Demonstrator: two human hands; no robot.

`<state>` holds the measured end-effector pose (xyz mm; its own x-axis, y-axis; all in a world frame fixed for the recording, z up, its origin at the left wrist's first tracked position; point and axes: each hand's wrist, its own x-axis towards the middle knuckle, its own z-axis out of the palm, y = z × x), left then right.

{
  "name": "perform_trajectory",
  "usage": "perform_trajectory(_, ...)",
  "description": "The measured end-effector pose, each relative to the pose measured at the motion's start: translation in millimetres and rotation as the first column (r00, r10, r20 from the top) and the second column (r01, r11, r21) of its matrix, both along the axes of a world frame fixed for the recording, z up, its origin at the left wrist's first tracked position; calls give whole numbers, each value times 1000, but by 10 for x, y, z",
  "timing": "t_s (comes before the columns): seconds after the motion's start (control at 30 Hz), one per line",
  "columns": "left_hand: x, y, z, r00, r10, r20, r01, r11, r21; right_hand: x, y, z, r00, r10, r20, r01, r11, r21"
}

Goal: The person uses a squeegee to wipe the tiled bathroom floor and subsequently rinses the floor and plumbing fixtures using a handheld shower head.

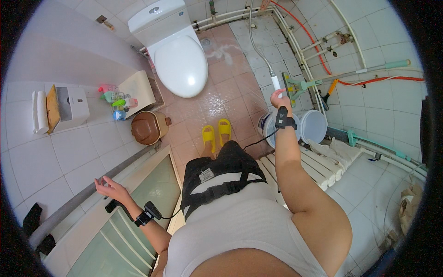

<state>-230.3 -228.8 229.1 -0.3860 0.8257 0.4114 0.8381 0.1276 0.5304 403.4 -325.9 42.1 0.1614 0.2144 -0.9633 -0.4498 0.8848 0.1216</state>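
My right hand point(280, 99) is closed round the white hand shower point(275, 82), whose head is hard to make out. From it a grey flexible hose point(255, 44) runs up toward the far wall. A floor squeegee point(290, 87) with a long pale-green handle stands just right of that hand, and white buckets point(313, 127) are below it. Off to the left, my left hand point(112, 190) is raised with its fingers apart and nothing in it, near a grey pipe point(99, 187) along the wall.
A white toilet point(181, 62) with its lid down stands ahead on wet pink tiles point(235, 99). To its left are a brown bin point(145, 129) and several colourful bottles point(117, 99). White slats point(307, 168) lie at right, and a red hose point(318, 57) follows the right wall.
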Motion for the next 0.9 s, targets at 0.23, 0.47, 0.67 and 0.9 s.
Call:
perform_trajectory(0.23,-54,9,-54,1000,-3,27,3,1000,-30,-3,27,-42,1000,2,20,-2,1000,2)
perform_trajectory(0.47,-77,12,-89,1000,5,18,-4,1000,-31,24,-12,-50,1000,-28,13,28,999,22)
perform_trajectory(0.67,-60,36,-94,999,-2,38,3,1000,-19,132,-103,29,991,-45,129,57,995,-84)
perform_trajectory(0.9,-142,61,-164,1000,-18,18,18,1000,-24,632,-417,-243,920,-32,390,111,977,-181)
